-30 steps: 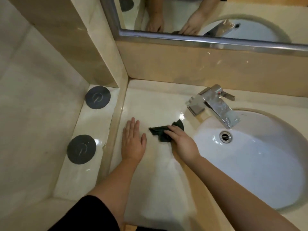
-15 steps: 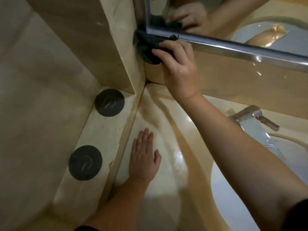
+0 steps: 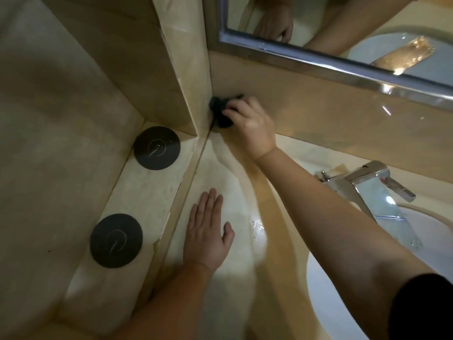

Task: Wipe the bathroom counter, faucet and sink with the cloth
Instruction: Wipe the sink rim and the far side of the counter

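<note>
The right hand (image 3: 252, 126) curls its fingers over the dark cloth (image 3: 219, 111) and presses it against the back wall (image 3: 318, 114) in the corner, just above the counter (image 3: 232, 173). The left hand (image 3: 207, 231) lies flat on the counter, fingers straight and together, well apart from the cloth.

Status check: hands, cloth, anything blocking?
Left hand flat on counter, open. Right hand presses cloth to back wall at the corner, just above counter. Nothing blocks faucet or sink.
</note>
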Demonstrator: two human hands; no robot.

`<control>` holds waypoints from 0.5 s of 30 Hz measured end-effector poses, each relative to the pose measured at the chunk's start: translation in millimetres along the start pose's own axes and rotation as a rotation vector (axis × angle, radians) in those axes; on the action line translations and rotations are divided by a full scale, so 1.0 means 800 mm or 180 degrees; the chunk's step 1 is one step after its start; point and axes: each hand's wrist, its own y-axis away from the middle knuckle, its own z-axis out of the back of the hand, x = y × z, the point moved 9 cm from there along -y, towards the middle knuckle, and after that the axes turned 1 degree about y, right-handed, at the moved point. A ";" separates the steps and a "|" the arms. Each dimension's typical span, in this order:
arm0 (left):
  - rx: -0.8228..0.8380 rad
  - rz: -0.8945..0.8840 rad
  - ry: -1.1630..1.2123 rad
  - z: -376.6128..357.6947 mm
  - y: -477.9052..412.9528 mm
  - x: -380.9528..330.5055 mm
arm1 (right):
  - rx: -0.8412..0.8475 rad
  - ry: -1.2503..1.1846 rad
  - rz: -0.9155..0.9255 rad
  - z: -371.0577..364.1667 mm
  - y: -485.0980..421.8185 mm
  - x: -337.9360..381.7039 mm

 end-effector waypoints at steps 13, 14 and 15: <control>-0.0041 -0.0001 -0.0052 0.001 0.000 0.001 | 0.0532 0.0038 -0.0493 -0.023 0.058 -0.041; -0.0040 -0.0003 -0.0076 0.001 0.001 0.001 | 0.0524 0.0025 -0.0526 -0.022 0.059 -0.043; -0.0033 -0.0010 -0.0101 0.001 0.001 0.000 | 0.0405 -0.0013 -0.0586 -0.013 0.058 -0.045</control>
